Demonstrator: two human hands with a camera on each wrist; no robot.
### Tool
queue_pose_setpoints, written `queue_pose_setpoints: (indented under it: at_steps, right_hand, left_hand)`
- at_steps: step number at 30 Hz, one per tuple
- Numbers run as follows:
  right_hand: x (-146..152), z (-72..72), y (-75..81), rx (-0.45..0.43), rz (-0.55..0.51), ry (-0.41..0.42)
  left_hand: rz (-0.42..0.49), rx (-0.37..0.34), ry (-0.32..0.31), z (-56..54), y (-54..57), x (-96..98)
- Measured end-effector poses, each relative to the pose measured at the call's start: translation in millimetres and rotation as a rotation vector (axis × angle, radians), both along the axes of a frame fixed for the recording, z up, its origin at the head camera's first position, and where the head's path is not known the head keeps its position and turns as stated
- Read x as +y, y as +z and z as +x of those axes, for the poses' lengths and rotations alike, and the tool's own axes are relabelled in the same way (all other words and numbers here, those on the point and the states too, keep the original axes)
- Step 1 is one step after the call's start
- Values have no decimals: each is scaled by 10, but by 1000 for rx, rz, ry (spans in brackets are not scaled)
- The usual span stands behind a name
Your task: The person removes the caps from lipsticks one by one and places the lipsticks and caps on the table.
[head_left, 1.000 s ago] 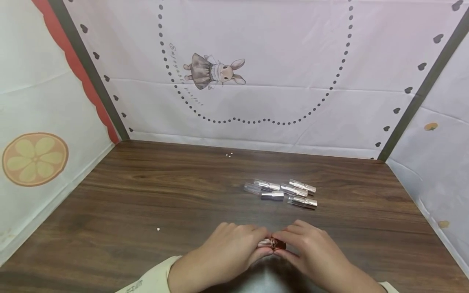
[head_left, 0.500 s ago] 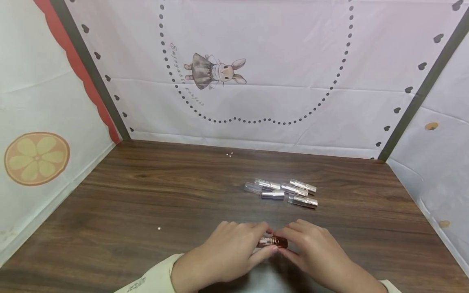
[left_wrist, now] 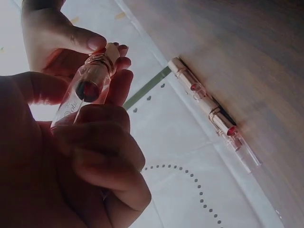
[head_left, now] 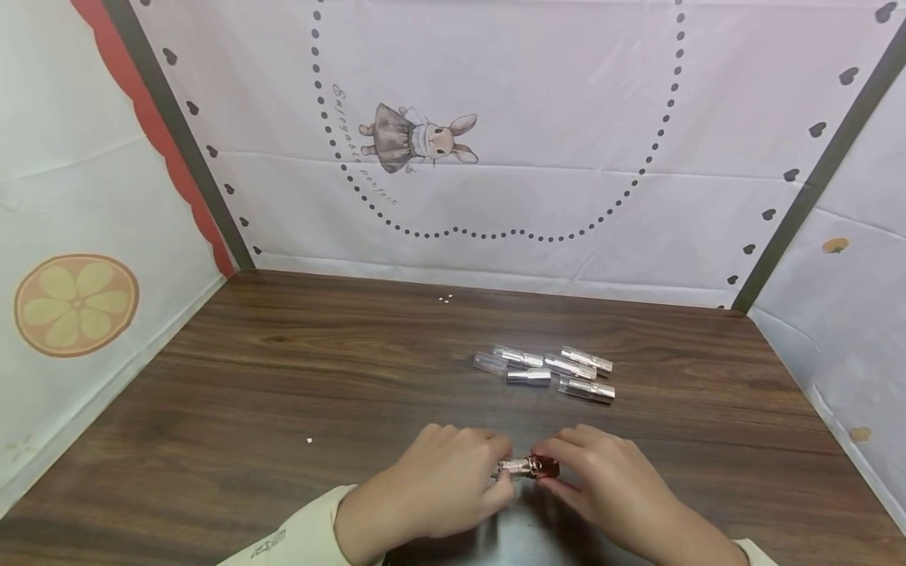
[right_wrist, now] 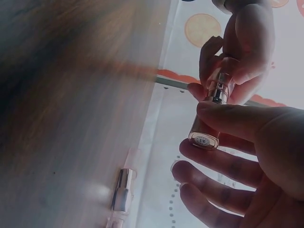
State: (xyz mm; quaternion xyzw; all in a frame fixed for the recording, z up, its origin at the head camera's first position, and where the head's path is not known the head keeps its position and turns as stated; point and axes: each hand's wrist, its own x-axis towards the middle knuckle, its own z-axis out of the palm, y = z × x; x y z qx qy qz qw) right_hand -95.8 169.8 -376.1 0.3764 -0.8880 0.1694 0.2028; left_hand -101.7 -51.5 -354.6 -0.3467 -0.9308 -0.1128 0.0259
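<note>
Two hands on one lipstick tube (head_left: 529, 467), held low over near edge of worktop (head_left: 297, 369). Left hand (head_left: 432, 491) pinches clear cap end; right hand (head_left: 609, 487) curls thumb and fingers round rose-gold base end. Each grip closed on tube; tube in air, off worktop. Cap looks part-seated on base, joint not fully closed: judged mid-step. Five more tubes (head_left: 545, 369) lie clustered well beyond hands, untouched. White specks (head_left: 444, 298) near backdrop (head_left: 495, 157).
</note>
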Motion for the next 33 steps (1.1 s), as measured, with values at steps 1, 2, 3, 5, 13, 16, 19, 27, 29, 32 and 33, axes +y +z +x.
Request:
queue_pose_setpoints:
  at_steps: [1, 2, 3, 5, 13, 16, 19, 27, 29, 32, 33]
  right_hand:
    - [0, -2, 3, -5, 4, -4]
    - [0, -4, 6, -12, 8, -9]
    - [3, -6, 9, -14, 12, -15]
    - [9, -13, 13, -15, 19, -28]
    - [26, -41, 13, -27, 31, -65]
    - [33, -50, 11, -43, 39, -80]
    - [40, -61, 9, -54, 54, -101]
    - [50, -71, 2, -58, 127, -143]
    - [54, -73, 2, -65, 140, -152]
    - [59, -79, -4, -97, 147, -163]
    - [62, -80, -10, -110, 142, -160]
  left_hand:
    - [-7, -1, 4, -1, -1, 1]
    - [-14, 0, 8, -2, -2, 0]
    - [-23, 0, 12, -4, -2, 2]
    - [-30, 3, 21, -6, -3, 5]
    - [-29, 16, 35, -21, -24, 13]
    - [-33, 22, 25, -30, -36, 12]
    - [-33, 27, 16, -40, -43, 9]
    - [-54, 42, 5, -63, -73, -3]
    - [-49, 63, 2, -68, -87, -6]
    - [-36, 103, -5, -77, -110, -7]
    - [-31, 113, -7, -78, -113, -7]
